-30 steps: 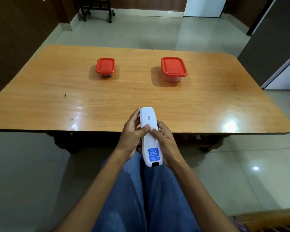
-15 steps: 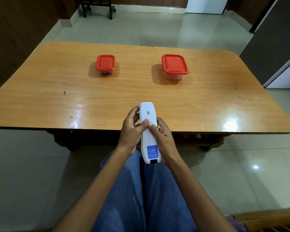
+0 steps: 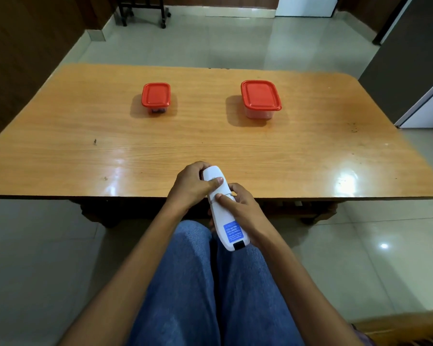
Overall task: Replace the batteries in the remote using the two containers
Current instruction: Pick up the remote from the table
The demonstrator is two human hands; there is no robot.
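Note:
A white remote with a blue label near its lower end lies back side up over my lap, at the table's near edge. My left hand grips its upper end, thumb pressed on the back. My right hand holds its middle from the right, thumb across the cover. A small container with a red lid stands on the table at the far left, dark items showing through its wall. A larger container with a red lid stands to its right. Both lids are closed.
The wooden table stretches in front of me, glossy with light reflections near the front edge. My jeans-clad legs sit below the hands. A dark cabinet stands at the right, a wheeled black frame across the tiled floor.
My left hand slid up to the remote's top end and my right thumb moved down onto its middle. The remote tilted slightly, its lower end swinging right.

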